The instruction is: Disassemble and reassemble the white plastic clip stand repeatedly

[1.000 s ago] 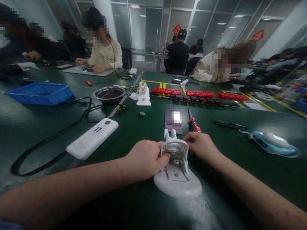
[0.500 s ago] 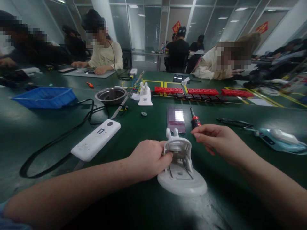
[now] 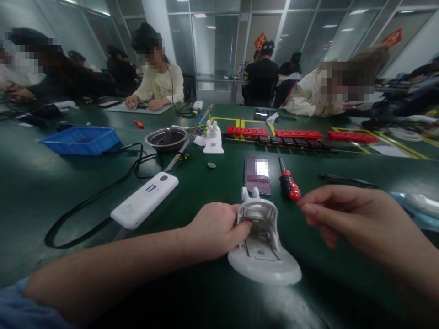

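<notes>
A white plastic stand (image 3: 264,269) with an oval base and a hollow upright neck is in front of me. My left hand (image 3: 217,230) grips its neck from the left, with the thumb in the hollow opening; the other fingers are hidden behind it. A round part shows inside the neck. To the right, my right hand (image 3: 346,217) hangs above the table with thumb and forefinger pinched together. Anything between those fingertips is too small to make out. Just left of them lies a red and black screwdriver (image 3: 290,185), its shaft pointing away from me.
A phone (image 3: 257,176) lies behind the stand. Further off are a small grey oval piece (image 3: 211,165), another white stand (image 3: 213,140), a metal bowl (image 3: 166,139) and red strips (image 3: 247,132). Leftward are a white power bank (image 3: 144,198) with black cable and a blue tray (image 3: 80,141).
My right hand has moved right and nearer to me, away from the screwdriver, whose handle now shows whole. My left hand keeps its hold on the stand. The view has shifted slightly.
</notes>
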Tool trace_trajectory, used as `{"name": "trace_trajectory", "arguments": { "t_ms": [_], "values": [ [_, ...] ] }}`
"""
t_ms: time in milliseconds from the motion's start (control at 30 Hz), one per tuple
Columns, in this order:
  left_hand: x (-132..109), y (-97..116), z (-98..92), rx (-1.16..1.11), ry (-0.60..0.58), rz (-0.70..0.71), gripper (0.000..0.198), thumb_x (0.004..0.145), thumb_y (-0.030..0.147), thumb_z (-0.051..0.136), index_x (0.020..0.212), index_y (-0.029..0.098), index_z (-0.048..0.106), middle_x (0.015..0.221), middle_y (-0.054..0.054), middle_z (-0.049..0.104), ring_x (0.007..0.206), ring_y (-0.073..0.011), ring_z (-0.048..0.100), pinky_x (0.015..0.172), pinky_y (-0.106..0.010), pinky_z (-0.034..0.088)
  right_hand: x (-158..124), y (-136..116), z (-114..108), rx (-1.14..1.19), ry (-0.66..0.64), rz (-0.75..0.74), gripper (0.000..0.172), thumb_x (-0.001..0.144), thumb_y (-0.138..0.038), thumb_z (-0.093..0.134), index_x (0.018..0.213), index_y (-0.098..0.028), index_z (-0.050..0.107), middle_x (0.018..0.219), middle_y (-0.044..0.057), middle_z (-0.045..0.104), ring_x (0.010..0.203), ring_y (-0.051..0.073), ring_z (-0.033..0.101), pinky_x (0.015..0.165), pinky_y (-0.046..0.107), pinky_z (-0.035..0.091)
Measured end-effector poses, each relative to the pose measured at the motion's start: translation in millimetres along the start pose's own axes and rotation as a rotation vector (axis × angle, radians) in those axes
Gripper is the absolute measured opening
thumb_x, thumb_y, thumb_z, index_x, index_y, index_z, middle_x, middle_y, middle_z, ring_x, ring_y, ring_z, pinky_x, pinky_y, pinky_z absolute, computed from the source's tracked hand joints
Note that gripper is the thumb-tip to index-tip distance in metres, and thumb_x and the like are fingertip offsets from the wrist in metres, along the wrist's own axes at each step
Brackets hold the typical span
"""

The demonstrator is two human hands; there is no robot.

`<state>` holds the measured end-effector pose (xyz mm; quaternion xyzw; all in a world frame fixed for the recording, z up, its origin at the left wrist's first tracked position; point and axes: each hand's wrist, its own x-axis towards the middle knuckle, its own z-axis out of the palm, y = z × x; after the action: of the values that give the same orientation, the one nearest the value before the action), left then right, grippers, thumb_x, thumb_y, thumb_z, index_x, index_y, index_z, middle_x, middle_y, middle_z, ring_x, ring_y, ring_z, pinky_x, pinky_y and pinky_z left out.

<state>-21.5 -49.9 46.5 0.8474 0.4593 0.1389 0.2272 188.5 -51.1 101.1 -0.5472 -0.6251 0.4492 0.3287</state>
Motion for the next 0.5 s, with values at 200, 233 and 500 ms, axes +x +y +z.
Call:
{"name": "trace_trajectory", "arguments": {
  "t_ms": [200, 233, 500],
  "values": [
    [0.3, -1.1, -0.6, 0.018, 0.015, -0.012, 0.030, 0.080, 0.034, 0.036, 0.074, 0.017, 0.060, 0.062, 0.000, 0.057, 0.054, -0.0126, 0.050, 0.049, -0.023, 0.035, -2.1, 5.2, 15.4, 0.111, -0.194, 0.132, 0.029, 0.056, -0.038, 0.071, 0.073, -0.015, 0.065, 0.057, 0.001, 0.059, 0.037, 0.008, 0.049, 0.036, 0.019, 0.040],
    [0.1, -0.8, -0.7, 0.014, 0.018, -0.012, 0.030, 0.080, 0.034, 0.036, 0.074, 0.017, 0.060, 0.062, 0.000, 0.057, 0.054, -0.0126, 0.050, 0.049, -0.023, 0.035, -3.1, 5.6, 15.6, 0.124, -0.214, 0.132, 0.030, 0.058, -0.039, 0.070, 0.076, -0.015, 0.065, 0.054, 0.000, 0.058, 0.037, 0.008, 0.049, 0.036, 0.019, 0.039],
    [2.0, -0.2, -1.1, 0.033, 0.006, -0.036, 0.032, 0.080, 0.033, 0.035, 0.065, 0.016, 0.057, 0.060, -0.001, 0.056, 0.053, -0.0129, 0.050, 0.049, -0.023, 0.033, -18.4, -8.5, 20.0, -0.172, -0.178, -0.156, 0.016, 0.070, -0.031, 0.061, 0.072, -0.016, 0.065, 0.056, 0.001, 0.059, 0.045, 0.009, 0.052, 0.042, 0.020, 0.043]
  ]
}}
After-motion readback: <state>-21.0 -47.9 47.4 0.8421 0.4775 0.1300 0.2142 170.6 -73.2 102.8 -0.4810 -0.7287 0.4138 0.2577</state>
